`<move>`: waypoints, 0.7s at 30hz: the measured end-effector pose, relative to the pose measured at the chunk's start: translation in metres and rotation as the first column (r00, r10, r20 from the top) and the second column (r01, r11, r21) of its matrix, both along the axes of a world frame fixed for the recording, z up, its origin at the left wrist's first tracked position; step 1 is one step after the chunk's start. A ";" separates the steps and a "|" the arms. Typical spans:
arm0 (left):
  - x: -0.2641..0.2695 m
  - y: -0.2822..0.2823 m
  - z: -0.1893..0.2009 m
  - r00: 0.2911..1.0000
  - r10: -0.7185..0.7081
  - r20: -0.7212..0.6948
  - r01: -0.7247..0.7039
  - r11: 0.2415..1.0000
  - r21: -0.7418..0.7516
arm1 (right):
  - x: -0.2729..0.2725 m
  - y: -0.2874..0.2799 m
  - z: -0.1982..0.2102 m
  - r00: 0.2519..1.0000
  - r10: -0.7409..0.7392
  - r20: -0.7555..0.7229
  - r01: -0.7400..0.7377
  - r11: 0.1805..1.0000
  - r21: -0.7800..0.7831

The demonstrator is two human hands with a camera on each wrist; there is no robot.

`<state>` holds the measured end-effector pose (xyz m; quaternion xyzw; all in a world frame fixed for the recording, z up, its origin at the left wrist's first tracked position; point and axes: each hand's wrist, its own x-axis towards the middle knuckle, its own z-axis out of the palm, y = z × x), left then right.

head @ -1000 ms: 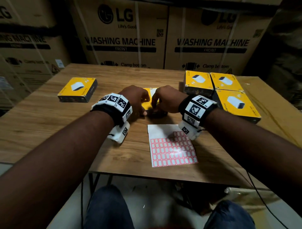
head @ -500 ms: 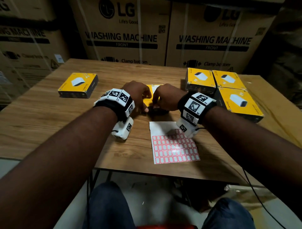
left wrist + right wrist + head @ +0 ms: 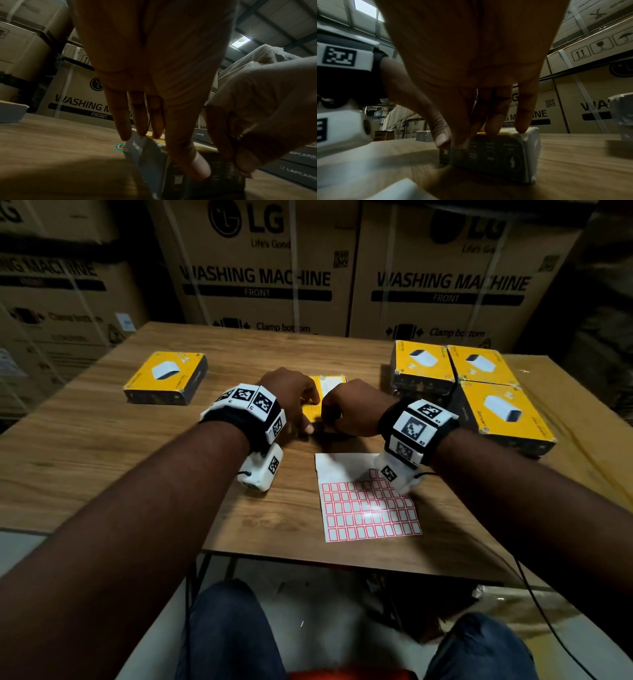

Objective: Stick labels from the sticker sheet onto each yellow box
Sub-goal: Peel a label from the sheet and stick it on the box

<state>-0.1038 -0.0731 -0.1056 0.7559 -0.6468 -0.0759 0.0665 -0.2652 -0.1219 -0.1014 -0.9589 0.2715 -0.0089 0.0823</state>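
A yellow box (image 3: 329,386) with dark sides (image 3: 496,157) lies mid-table between my hands. My left hand (image 3: 305,422) holds it, fingers (image 3: 155,129) on its top and thumb on the near side face. My right hand (image 3: 334,419) rests its fingers (image 3: 522,127) on the box top, while thumb and forefinger pinch a small red-edged label (image 3: 461,145) against the near side face. The sticker sheet (image 3: 368,505), white with rows of red-framed labels, lies flat just in front of the box, partly under my right wrist.
One more yellow box (image 3: 164,378) lies at the left of the wooden table (image 3: 85,446). Three yellow boxes (image 3: 503,416) are grouped at the right. Large cardboard washing-machine cartons (image 3: 257,278) stand behind the table. My knees show below its near edge.
Both hands have stayed on the middle box. Only the head view has shifted a little.
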 end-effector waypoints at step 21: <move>-0.001 -0.002 0.000 0.999 -0.002 0.032 0.002 1.000 0.015 | -0.020 0.021 -0.021 0.995 0.041 -0.093 -0.029 0.992 0.120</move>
